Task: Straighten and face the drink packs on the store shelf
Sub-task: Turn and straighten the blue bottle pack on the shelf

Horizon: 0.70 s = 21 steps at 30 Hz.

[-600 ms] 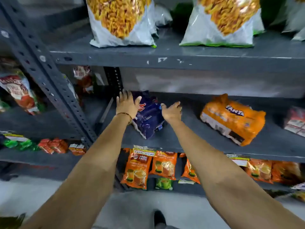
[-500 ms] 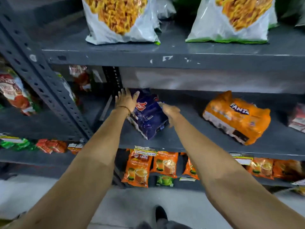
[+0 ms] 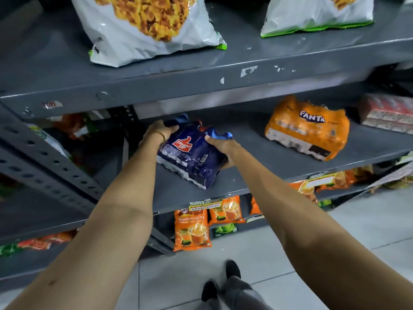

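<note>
A dark blue Thums Up drink pack (image 3: 190, 157) lies skewed on the grey middle shelf (image 3: 257, 175), one corner pointing at the front edge. My left hand (image 3: 159, 133) grips its upper left end, fingers curled over the top. My right hand (image 3: 220, 146) clasps its right side, thumb on top. An orange Fanta pack (image 3: 306, 128) lies angled to the right on the same shelf, apart from both hands. A red drink pack (image 3: 388, 113) sits at the far right, partly cut off.
Two big white snack bags (image 3: 147, 25) stand on the shelf above, which overhangs the packs. Orange tea pouches (image 3: 192, 229) hang below the middle shelf. A perforated grey upright (image 3: 44, 162) rises at the left. My shoes (image 3: 232, 269) stand on the tiled floor.
Both hands went from open beside the blue pack to closed around it. The view has moved closer to the shelf and tilted.
</note>
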Motion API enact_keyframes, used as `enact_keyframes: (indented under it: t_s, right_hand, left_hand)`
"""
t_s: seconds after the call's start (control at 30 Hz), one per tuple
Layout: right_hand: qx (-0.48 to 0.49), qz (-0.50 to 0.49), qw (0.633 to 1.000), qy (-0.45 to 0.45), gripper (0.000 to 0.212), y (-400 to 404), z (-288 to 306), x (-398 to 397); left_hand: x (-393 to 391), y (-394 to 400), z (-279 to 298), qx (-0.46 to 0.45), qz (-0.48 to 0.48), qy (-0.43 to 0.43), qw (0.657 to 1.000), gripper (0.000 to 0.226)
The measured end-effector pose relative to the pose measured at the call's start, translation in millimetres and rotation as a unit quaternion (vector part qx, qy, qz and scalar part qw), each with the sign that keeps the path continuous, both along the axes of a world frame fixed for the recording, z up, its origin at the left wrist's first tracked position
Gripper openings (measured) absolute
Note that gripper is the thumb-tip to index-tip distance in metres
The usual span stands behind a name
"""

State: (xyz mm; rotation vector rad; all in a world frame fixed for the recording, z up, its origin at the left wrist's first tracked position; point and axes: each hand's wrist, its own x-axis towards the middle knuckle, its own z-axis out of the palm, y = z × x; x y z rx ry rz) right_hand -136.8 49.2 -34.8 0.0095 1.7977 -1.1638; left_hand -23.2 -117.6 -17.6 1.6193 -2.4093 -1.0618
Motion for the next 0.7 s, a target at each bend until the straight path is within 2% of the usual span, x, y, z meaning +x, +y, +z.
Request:
enact_keyframes:
  t_s: [0.07, 0.17, 0.27, 0.4, 0.6, 0.7]
  right_hand:
    - [-0.001, -0.012, 1.000, 0.026, 0.083, 2, 3, 5]
    - [0.017, -0.007, 0.989, 0.146, 0.074, 7, 6, 14]
    - [-0.022, 0.013, 0.972, 0.234, 0.067, 15, 14, 20]
    - [-0.118, 0.029, 0.939, 0.320, 0.079, 25, 27, 18]
    - [-0.177, 0.085, 0.915, 0.353, 0.078, 62, 10, 15]
    - [-0.158, 0.125, 0.913, 0.355, 0.080, 76, -1, 14]
  left_hand:
    - [5, 0, -5, -0.003, 0.019, 0.026, 0.999, 0.059]
    - [15, 5, -7, 0.000, 0.057, 0.071, 0.996, 0.064]
    - [31, 24, -7, -0.038, 0.096, 0.145, 0.984, 0.064]
    - [58, 61, -5, -0.127, 0.107, 0.243, 0.956, 0.059]
    - [79, 128, -19, -0.143, 0.072, 0.214, 0.964, 0.067]
    - [89, 144, -34, -0.142, 0.079, 0.185, 0.969, 0.068]
